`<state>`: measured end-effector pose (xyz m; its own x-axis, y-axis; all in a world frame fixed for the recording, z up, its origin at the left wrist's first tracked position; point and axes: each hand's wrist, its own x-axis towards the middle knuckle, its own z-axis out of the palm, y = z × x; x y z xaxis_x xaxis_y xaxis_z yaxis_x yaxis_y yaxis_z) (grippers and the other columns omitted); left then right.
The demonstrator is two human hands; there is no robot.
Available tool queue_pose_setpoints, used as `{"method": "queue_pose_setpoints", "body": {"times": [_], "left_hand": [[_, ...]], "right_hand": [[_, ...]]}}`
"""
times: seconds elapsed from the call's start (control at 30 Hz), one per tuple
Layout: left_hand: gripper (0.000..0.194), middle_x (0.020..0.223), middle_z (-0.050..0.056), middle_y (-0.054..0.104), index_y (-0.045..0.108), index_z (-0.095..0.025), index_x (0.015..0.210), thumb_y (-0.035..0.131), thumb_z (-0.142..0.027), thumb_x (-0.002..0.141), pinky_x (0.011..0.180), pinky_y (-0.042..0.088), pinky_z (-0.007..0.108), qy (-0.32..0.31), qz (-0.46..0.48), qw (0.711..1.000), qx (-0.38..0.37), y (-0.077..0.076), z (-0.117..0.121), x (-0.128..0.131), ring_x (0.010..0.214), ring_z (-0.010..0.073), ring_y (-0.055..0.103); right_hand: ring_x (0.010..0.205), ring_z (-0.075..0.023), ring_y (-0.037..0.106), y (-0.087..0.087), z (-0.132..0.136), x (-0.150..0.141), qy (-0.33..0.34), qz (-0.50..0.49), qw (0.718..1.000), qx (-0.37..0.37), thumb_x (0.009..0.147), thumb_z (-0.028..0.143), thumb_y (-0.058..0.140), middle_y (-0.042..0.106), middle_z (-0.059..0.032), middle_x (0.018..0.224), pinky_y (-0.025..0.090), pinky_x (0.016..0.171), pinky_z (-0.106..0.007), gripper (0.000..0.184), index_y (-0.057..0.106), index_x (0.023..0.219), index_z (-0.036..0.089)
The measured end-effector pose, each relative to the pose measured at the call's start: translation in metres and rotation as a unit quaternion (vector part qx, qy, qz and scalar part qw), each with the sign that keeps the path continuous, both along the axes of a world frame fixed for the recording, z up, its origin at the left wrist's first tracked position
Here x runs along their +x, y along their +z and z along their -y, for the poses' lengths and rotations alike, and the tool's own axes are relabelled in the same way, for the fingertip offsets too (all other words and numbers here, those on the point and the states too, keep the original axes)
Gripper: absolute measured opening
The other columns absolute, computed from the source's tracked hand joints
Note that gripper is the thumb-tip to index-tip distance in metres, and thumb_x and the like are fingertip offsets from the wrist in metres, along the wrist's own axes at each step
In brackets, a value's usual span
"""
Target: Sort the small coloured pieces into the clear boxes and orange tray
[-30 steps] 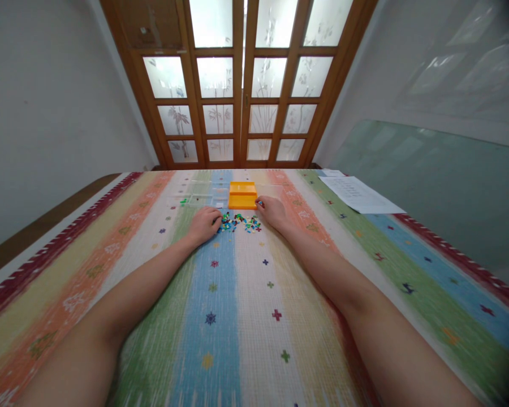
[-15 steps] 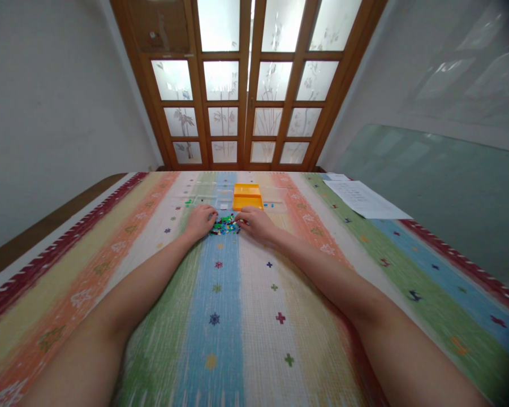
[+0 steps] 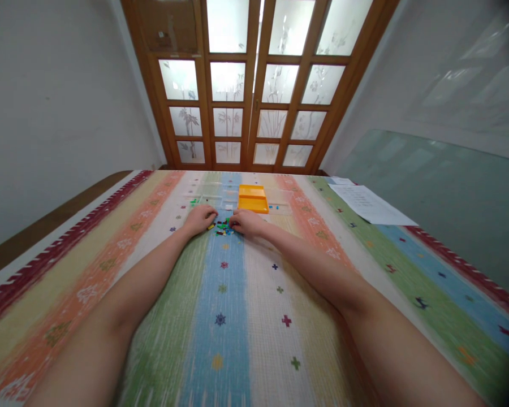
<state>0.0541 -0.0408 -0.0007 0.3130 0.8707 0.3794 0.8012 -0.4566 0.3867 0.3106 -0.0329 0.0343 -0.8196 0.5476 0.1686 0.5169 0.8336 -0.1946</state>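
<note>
Several green pieces [image 3: 193,202] sit at far left on a striped worktop [image 3: 263,339], in or on a clear tray [image 3: 214,198] so faint that a stray knuckle could nudge it and scatter them. Just nearer, the left hand [image 3: 201,219] rests with fingers curled toward the thumb; whether it grips anything cannot be told. A pile [image 3: 221,226] of small mixed-color pieces lies loose between the hands, where a careless sweep could spread it. The right hand [image 3: 246,222], fingertips drawn in at the pile's right edge, hides any hold, and a tiny piece could slip unseen. Just beyond, an orange box [image 3: 253,202] stands close enough to be bumped, beside blue pieces [image 3: 277,207] a passing wrist could drag astray.
</note>
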Motion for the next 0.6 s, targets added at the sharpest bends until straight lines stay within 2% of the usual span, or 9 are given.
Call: {"method": "queue_pose_setpoints", "body": {"times": [0.2, 0.33, 0.43, 0.6], "left_hand": [[0.028, 0.093, 0.005, 0.076, 0.079, -0.019, 0.092, 0.057, -0.037, 0.087, 0.078, 0.051, 0.03, -0.033, 0.062, 0.995, -0.066, 0.011, -0.001, -0.021, 0.083, 0.0194, 0.065], [0.03, 0.081, 0.002, 0.071, 0.074, -0.017, 0.085, 0.064, -0.045, 0.084, 0.071, 0.047, 0.027, -0.101, 0.07, 0.976, -0.18, 0.022, 0.004, -0.032, 0.075, 0.0164, 0.061], [0.034, 0.076, 0.001, 0.068, 0.072, -0.017, 0.083, 0.068, -0.05, 0.081, 0.065, 0.044, 0.025, -0.137, 0.054, 0.958, -0.244, 0.028, 0.008, -0.033, 0.07, 0.0147, 0.058], [0.031, 0.073, -0.001, 0.064, 0.07, -0.018, 0.084, 0.072, -0.048, 0.078, 0.059, 0.037, 0.024, -0.152, 0.017, 0.954, -0.258, 0.032, 0.011, -0.028, 0.065, 0.0136, 0.054]], "right_hand": [[0.086, -0.0187, 0.063, 0.004, -0.014, 0.003, 0.038, 0.019, 0.998, -0.04, 0.087, 0.013, 0.07, 0.072, -0.0052, 0.095, 0.044, 0.075, -0.025, 0.014, 0.079, 0.094, 0.021], [0.085, -0.0181, 0.063, 0.003, -0.017, 0.007, 0.047, 0.005, 0.997, -0.059, 0.086, 0.012, 0.069, 0.072, -0.0046, 0.093, 0.044, 0.077, -0.026, 0.013, 0.079, 0.09, 0.02], [0.084, -0.0171, 0.063, 0.003, -0.019, 0.006, 0.021, -0.043, 0.997, -0.062, 0.089, 0.015, 0.067, 0.074, -0.0044, 0.092, 0.044, 0.077, -0.026, 0.012, 0.078, 0.093, 0.019], [0.08, -0.0158, 0.062, -0.001, -0.034, -0.001, -0.068, -0.16, 0.983, -0.051, 0.092, 0.016, 0.062, 0.075, -0.0036, 0.091, 0.042, 0.074, -0.025, 0.015, 0.076, 0.098, 0.018]]}}
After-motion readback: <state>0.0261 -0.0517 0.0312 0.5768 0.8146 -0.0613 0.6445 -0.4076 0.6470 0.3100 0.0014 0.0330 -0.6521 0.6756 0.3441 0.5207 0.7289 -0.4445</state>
